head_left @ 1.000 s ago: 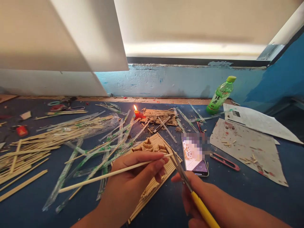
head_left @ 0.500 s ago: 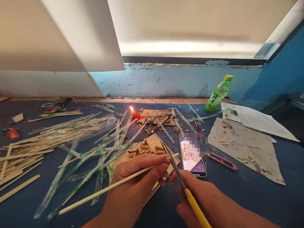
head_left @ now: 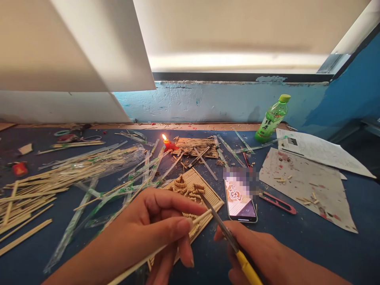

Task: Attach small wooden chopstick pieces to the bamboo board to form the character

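Two hands work at lower centre: our left hand [head_left: 166,225] pinches a wooden chopstick [head_left: 203,217], our right hand [head_left: 255,245] grips a yellow-handled blade [head_left: 221,225] at its tip. A slip off that round wood could nick our left fingers. Mid-frame, the lit candle [head_left: 170,145], if knocked, could ignite plastic wrappers [head_left: 157,158]. The green bottle [head_left: 273,116], upper right, seemingly reads 绿茶 (green tea); we cannot read the printed sheet [head_left: 320,152].

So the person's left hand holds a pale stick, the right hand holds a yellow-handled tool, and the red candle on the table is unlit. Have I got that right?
Not quite: the red candle is lit; the head view shows its flame. The left hand does hold a pale stick, and the right hand a yellow-handled tool.
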A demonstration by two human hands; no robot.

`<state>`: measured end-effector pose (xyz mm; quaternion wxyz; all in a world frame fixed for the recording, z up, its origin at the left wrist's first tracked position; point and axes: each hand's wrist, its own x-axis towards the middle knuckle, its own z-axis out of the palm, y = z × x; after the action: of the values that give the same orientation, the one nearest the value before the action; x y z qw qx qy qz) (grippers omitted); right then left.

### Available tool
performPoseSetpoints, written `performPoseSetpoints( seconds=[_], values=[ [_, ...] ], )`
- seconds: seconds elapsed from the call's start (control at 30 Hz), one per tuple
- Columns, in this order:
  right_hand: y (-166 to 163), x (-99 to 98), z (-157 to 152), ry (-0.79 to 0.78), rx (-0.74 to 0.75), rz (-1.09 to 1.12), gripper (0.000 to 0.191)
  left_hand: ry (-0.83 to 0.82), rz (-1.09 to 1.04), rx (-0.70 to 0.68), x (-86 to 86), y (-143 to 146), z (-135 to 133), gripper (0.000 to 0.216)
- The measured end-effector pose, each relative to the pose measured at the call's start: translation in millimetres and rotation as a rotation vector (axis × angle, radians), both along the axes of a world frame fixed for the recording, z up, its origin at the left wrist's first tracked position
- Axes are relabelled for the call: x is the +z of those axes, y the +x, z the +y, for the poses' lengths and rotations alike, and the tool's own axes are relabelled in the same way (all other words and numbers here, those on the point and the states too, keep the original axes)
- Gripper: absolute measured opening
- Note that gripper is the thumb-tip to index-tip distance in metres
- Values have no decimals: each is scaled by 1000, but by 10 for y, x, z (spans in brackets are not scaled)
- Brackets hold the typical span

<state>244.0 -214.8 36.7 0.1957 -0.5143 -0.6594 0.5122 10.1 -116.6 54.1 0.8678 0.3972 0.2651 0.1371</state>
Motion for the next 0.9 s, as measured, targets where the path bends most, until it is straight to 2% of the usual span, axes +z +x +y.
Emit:
performPoseSetpoints(
  seconds=[0.03, 0.17, 0.4, 0.67, 0.77, 0.9],
  values=[
    [3, -8, -1, 7, -9, 4, 21, 3, 42, 40, 15, 14, -25, 21],
    [29, -62, 15, 11, 23, 30, 48, 10, 79, 133, -6, 84, -90, 21],
    [22, -96, 3, 10, 42, 9, 46, -12, 49, 135, -80, 118, -104, 21],
    [39, -67, 10, 72, 15, 66, 39, 2, 67, 137, -83, 139, -110, 21],
    [70, -98, 23, 75, 1, 76, 41, 5, 102, 157, -91, 139, -118, 23],
    [96, -90, 16, 71, -16, 39, 39, 34, 94, 174, -140, 100, -145, 11]
  ],
)
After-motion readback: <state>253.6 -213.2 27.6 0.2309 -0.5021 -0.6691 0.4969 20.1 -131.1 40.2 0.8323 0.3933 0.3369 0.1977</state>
